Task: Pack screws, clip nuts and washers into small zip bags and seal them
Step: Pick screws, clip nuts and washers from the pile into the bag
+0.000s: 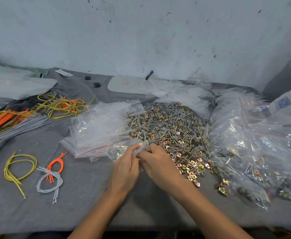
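A heap of loose screws, gold clip nuts and grey washers [172, 133] covers the middle of the grey cloth. Left of it lies a stack of empty small zip bags [98, 130] with red seal lines. My left hand [125, 168] and my right hand [156, 163] meet at the near edge of the heap, and both pinch one small clear zip bag [124, 149] at its mouth. What is inside that bag cannot be made out.
Filled, sealed bags [255, 149] pile up at the right. Yellow, orange and grey cord bundles [32, 168] lie at the left, with more cords [58, 106] behind them. A white card [129, 85] rests by the back wall. The table's front edge [141, 228] runs near my forearms.
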Tool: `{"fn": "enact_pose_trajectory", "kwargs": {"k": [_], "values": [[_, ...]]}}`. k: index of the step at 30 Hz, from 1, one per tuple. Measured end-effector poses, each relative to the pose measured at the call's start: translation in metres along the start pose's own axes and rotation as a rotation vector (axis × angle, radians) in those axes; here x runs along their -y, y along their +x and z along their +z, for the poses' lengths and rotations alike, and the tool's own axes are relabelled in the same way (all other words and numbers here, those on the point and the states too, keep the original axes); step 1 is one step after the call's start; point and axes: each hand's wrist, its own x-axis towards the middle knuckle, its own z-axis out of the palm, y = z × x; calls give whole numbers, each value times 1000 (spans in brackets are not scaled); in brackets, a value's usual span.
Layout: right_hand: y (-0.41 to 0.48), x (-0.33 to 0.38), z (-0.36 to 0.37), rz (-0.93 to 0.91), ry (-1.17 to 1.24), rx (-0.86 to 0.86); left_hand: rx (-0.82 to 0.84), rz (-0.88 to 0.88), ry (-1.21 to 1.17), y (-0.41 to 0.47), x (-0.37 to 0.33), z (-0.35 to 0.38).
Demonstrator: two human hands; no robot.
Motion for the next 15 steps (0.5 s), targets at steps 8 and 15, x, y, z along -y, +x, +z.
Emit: {"fn": "enact_pose_trajectory", "kwargs": {"k": [8,15], "values": [[5,-69,-32,346,18,-50,-7,-6,16,0,3,1],[5,-103,-26,422,-268,157,7,-15,37,0,1,0]]}}
